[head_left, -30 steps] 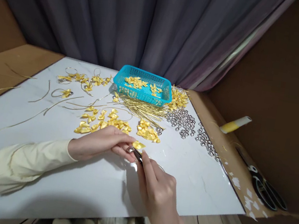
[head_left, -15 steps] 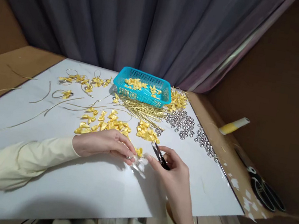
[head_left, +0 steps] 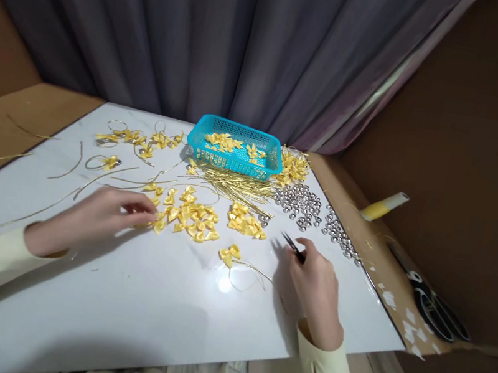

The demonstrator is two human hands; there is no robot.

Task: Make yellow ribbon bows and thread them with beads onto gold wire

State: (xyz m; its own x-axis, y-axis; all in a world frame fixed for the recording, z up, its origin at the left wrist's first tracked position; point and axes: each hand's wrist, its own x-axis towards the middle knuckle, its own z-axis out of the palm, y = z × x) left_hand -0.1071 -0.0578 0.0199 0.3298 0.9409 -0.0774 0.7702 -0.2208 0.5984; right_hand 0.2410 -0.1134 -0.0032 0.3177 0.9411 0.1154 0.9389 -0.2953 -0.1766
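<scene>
My left hand (head_left: 107, 214) reaches to the left edge of a spread of small yellow ribbon bows (head_left: 196, 219). Its fingertips are brought together against the bows there, and whatever is between them is hidden. Black tweezers (head_left: 293, 248) are in my right hand (head_left: 316, 285), their tips pointing up and left above the white tabletop (head_left: 155, 304). Between my hands lies a yellow bow piece (head_left: 229, 254) with a thin gold cord (head_left: 252, 268) trailing right and looping below it.
A blue basket (head_left: 233, 164) holding yellow pieces stands at the back. Before it lie gold cords (head_left: 234, 185), with silver beads (head_left: 298, 202) to the right. Finished-looking bow loops (head_left: 143, 139) sit back left. Scissors (head_left: 432, 310) and a yellow-white tube (head_left: 385, 207) lie at the right.
My left hand has moved left, away from the bow piece with cord, which now lies on the table. My right hand has drawn back right, still with the tweezers.
</scene>
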